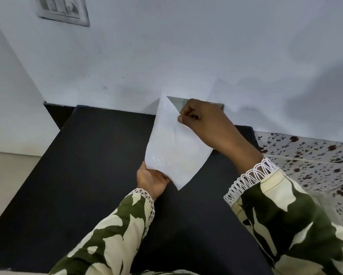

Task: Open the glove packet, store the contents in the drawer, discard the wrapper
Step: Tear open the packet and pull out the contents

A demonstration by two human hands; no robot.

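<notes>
Glove packet (174, 147), white and slightly glossy, is held tilted above the black tabletop (91, 175) at centre frame, its upper edge near the pale wall (166, 56). Bare dark surface spreads wide to the left and below; a floral cloth (315, 161) borders the right edge. Left hand (152, 180) has its fingers closed on the lower corner. Right hand (204, 120) pinches the upper right edge between thumb and curled fingers.
</notes>
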